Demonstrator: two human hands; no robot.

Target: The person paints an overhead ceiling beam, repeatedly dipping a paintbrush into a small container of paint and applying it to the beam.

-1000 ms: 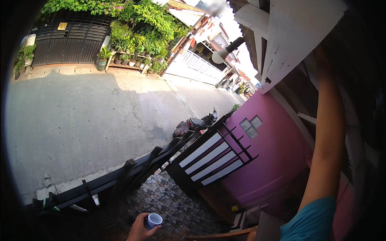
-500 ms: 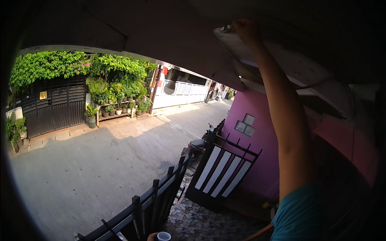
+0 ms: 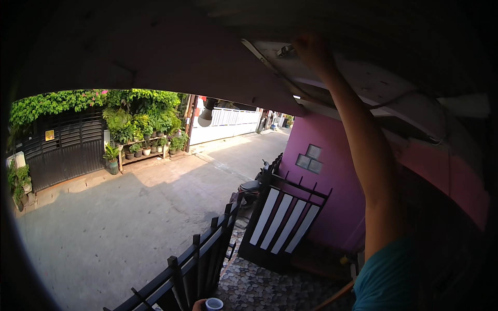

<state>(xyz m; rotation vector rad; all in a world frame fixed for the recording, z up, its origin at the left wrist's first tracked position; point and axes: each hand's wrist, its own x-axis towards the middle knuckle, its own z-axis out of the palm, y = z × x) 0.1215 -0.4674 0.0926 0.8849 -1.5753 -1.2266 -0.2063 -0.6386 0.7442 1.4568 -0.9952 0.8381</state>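
My right arm stretches up to the dark ceiling, and my right hand (image 3: 313,53) is closed there, in deep shade. It works at the edge of a whitish ceiling panel (image 3: 358,78), beside a small pale fitting or scrap (image 3: 284,50) that I cannot make out. Whatever its fingers pinch is too dark to name. Down at the lower edge, my left hand (image 3: 198,305) shows only in part. It is wrapped round a small white round tub (image 3: 213,304), seen from above; the contents are unclear.
A light bulb (image 3: 206,117) hangs below the ceiling edge. Beneath me run a black metal fence (image 3: 197,259) and a gate with white slats (image 3: 282,220), beside a pink wall (image 3: 327,135). A parked motorbike (image 3: 250,187) and potted plants (image 3: 146,147) stand beyond.
My view has tilted upward, so the street sits lower in the picture and more ceiling shows. My right hand stays raised, closed at the panel; my left hand keeps hold of the tub.
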